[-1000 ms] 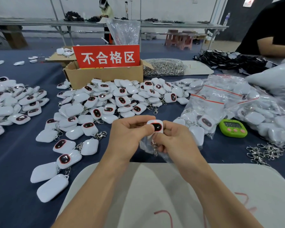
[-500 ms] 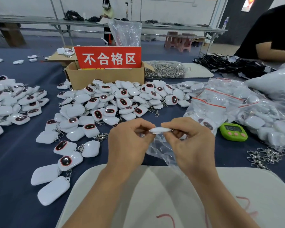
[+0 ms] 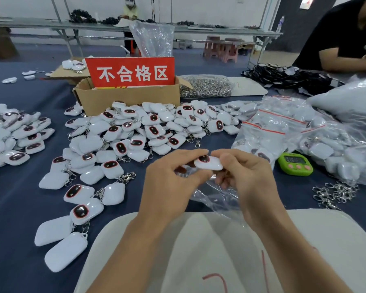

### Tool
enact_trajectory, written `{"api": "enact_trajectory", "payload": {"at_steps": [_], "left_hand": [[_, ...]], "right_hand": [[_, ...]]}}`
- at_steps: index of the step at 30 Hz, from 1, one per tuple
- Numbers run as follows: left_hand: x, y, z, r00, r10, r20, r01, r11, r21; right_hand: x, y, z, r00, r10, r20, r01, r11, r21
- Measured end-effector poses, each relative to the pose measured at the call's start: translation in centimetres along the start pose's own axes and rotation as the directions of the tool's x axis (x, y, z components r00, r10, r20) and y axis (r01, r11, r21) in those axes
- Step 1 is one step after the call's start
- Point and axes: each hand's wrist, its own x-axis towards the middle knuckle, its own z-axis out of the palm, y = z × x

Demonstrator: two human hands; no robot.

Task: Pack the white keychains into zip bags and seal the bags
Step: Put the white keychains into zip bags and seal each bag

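I see both grips, left hand (image 3: 169, 182) and right hand (image 3: 248, 182), pinching the small white hard-plastic keychain (image 3: 209, 163) just above the limp clear zip bag (image 3: 217, 198) over the dark blue counter (image 3: 13, 218); it looks light, stiff and slick, so I'd hold its side edges.

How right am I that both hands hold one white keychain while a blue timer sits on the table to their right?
The head view shows the timer is green, not blue. The rest holds: the left hand and right hand hold one white keychain, with the timer on the table to their right.
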Motion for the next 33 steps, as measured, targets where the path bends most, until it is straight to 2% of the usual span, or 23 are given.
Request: {"api": "enact_trajectory", "payload": {"at_steps": [5,9,12,16,19,21,24,30,32,33], "left_hand": [[0.3,0.1,0.2,0.998,-0.036,-0.05,0.03,0.994,-0.106],[0.3,-0.1,0.2,0.999,-0.042,0.018,0.044,0.985,-0.167],[0.3,0.1,0.5,0.997,-0.075,0.022,0.077,0.985,-0.152],[0.3,0.0,0.7,0.976,-0.164,-0.144,0.147,0.982,-0.121],[0.7,-1.1,-0.4,0.93,-0.231,-0.285,0.266,0.96,0.088],[0.9,-1.7,-1.0,0.922,-0.329,-0.206,0.377,0.887,0.269],[1.1,-2.1,-1.0,0.91,-0.415,-0.006,0.375,0.816,0.44],[1.2,-2.0,-1.3,0.886,-0.436,0.161,0.358,0.861,0.36],[1.2,-1.7,-1.0,0.899,-0.409,0.154,0.348,0.883,0.313],[1.2,-1.5,-0.9,0.92,-0.377,0.106,0.341,0.904,0.258]], "right_hand": [[-0.2,-0.1,-0.3,0.986,-0.072,0.151,0.082,0.995,-0.06],[0.1,0.3,-0.4,0.985,-0.085,0.152,0.109,0.981,-0.162],[0.3,0.4,-0.4,0.989,-0.079,0.121,0.098,0.983,-0.157],[0.3,0.5,0.0,0.992,-0.114,0.05,0.12,0.98,-0.16],[0.2,0.5,-0.1,0.996,-0.083,-0.009,0.082,0.99,-0.118],[0.2,0.4,-0.2,0.998,-0.063,-0.028,0.061,0.995,-0.083],[0.2,0.4,-0.5,0.998,-0.045,-0.037,0.043,0.998,-0.051],[0.5,1.1,0.3,0.999,0.026,-0.034,-0.027,0.999,-0.034],[0.7,1.3,0.6,0.998,0.052,-0.034,-0.052,0.999,-0.013],[0.7,1.4,0.7,0.998,0.055,-0.043,-0.055,0.998,0.002]]}}
